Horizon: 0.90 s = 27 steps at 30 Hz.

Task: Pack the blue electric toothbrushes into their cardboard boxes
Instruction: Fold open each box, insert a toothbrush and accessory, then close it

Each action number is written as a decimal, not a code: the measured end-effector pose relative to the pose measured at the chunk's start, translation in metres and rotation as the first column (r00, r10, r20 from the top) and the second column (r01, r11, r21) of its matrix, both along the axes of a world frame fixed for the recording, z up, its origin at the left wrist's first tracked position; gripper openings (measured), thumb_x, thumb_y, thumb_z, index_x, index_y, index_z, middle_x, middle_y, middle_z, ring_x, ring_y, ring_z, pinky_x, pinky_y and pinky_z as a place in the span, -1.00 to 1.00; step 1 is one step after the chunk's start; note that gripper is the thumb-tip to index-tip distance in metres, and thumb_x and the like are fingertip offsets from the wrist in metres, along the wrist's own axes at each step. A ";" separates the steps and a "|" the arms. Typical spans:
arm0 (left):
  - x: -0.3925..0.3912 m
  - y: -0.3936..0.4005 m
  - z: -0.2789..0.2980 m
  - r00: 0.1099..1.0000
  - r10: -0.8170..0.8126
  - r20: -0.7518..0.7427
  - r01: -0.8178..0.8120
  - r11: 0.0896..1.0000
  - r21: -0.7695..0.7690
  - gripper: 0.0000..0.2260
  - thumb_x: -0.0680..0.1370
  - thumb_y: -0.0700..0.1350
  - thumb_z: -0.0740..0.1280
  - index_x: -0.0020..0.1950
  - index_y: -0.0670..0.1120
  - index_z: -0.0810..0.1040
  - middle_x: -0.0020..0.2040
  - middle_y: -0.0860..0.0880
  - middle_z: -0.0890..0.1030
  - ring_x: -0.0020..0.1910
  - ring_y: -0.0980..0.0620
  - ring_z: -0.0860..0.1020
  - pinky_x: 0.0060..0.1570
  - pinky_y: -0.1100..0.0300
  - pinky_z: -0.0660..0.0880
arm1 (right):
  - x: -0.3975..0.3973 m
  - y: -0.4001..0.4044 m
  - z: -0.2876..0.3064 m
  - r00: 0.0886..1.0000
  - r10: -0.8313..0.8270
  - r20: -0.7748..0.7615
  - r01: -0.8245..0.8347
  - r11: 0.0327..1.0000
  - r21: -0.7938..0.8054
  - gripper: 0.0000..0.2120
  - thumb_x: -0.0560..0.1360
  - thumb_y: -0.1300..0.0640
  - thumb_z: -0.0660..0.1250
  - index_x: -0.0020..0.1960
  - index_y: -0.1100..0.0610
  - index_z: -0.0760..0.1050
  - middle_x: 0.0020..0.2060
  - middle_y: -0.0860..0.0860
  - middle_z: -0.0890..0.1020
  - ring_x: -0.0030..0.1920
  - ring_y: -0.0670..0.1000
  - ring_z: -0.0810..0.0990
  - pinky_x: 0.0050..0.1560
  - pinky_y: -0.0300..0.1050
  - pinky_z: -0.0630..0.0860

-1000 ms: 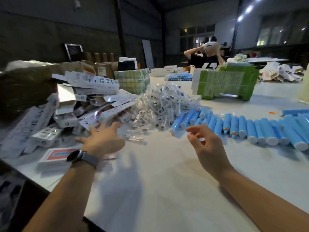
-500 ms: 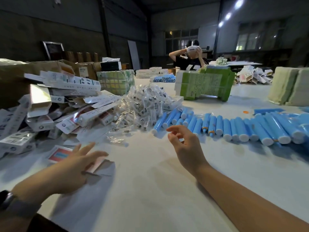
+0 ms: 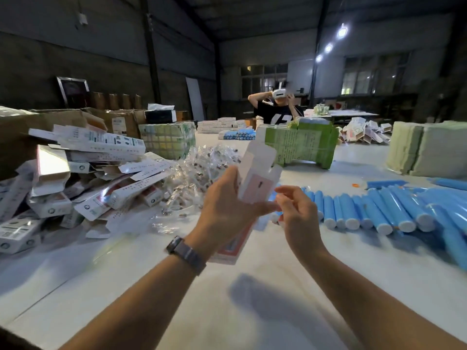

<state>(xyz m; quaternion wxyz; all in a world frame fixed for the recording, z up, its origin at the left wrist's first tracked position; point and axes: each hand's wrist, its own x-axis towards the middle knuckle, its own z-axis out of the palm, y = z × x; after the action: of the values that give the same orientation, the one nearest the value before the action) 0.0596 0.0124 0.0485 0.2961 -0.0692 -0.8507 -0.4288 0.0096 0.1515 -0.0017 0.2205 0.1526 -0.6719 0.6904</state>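
My left hand (image 3: 227,205) held one box (image 3: 255,183) up in the air, over the surface (image 3: 252,311). My fingers were curled round its middle, and the top flaps stood open and pointed up. My right hand (image 3: 298,218) was just beside the box with its fingers bent, close to the left thumb. It was a bit blurry, so I could not tell if it pinched the box or held nothing.

The box looked thin and light, I thought. It was only card, so a hard squeeze would bend it flat. It was best to hold it by the long sides, near the middle, and keep the open end free.

The toothbrushes (image 3: 379,213) lay in a long row on the surface to my right, side by side and touching. They looked smooth and shiny, so they could slip or roll. I would take one round its fat middle and slide it in through the open end.

More boxes (image 3: 88,173) sat in a messy pile on my left. A heap of small clear bags (image 3: 199,173) lay next to that pile.
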 end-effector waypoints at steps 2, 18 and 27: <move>-0.015 0.021 -0.013 0.988 -0.150 -0.040 0.155 0.944 0.291 -0.56 0.33 -0.01 0.63 0.02 -0.04 0.44 -0.17 0.08 0.58 -0.27 0.17 0.56 -0.31 0.25 0.55 | -0.012 0.017 0.000 0.995 -0.100 -0.019 0.101 0.994 0.047 -0.85 0.53 0.16 0.29 -0.12 -0.07 0.54 -0.24 -0.10 0.62 -0.23 -0.14 0.56 -0.24 -0.30 0.50; -0.011 0.031 -0.043 0.938 -0.302 -0.168 0.346 0.815 0.464 -0.54 0.26 -0.09 0.57 0.02 0.02 0.39 -0.23 0.03 0.57 -0.22 -0.12 0.59 -0.16 -0.12 0.63 | -0.027 0.036 -0.025 0.963 -0.223 -0.152 0.232 0.397 0.888 -0.76 0.56 -0.04 0.21 0.16 -0.01 0.54 0.09 -0.02 0.60 0.15 0.09 0.49 0.11 -0.02 0.38; -0.008 0.031 -0.042 0.924 -0.339 -0.176 0.382 0.795 0.471 -0.66 0.32 -0.10 0.53 -0.06 0.17 0.47 -0.17 -0.06 0.63 -0.16 -0.26 0.64 -0.16 -0.06 0.65 | -0.035 0.039 -0.031 0.935 -0.327 -0.133 0.239 0.308 0.921 -0.74 0.60 -0.10 0.16 0.20 -0.07 0.50 0.11 -0.09 0.52 0.15 0.02 0.44 0.02 -0.04 0.48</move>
<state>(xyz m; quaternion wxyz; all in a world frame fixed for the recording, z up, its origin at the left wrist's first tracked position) 0.0515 0.0438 0.0064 0.2515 -0.1689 -0.6694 -0.6783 -0.0253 0.1906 -0.0330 0.1872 0.1021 -0.9657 0.1480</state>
